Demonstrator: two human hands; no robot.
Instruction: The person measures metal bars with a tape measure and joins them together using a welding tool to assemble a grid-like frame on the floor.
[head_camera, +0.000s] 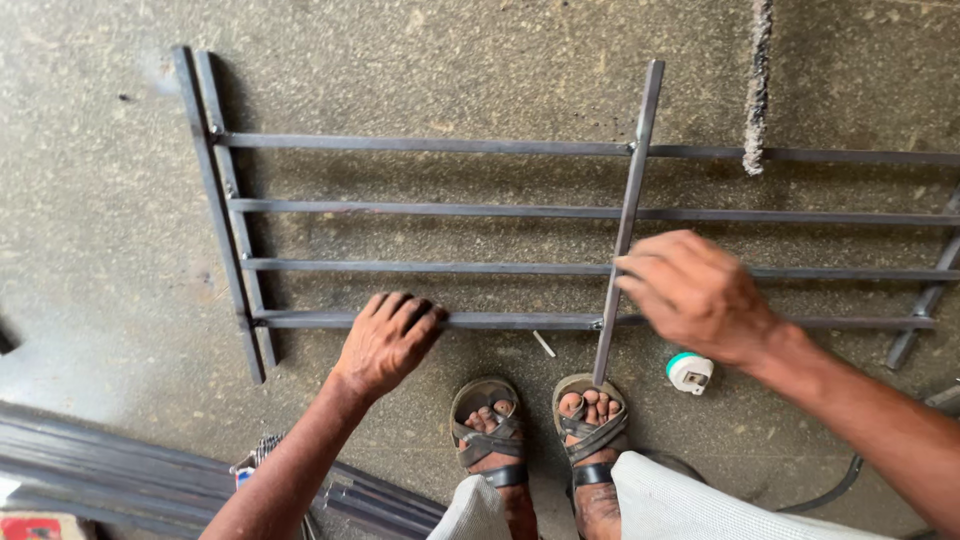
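A metal grill of long bars lies flat on the concrete floor. The left hand rests on the nearest bar, fingers curled over it. The right hand pinches the loose cross bar lying over the grill. A small white and green tape measure sits near the sandals.

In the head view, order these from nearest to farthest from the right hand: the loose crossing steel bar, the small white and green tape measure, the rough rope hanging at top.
From the right hand:
1. Loose crossing steel bar, at its fingertips.
2. Small white and green tape measure, on the floor just below.
3. Rough rope, far above.
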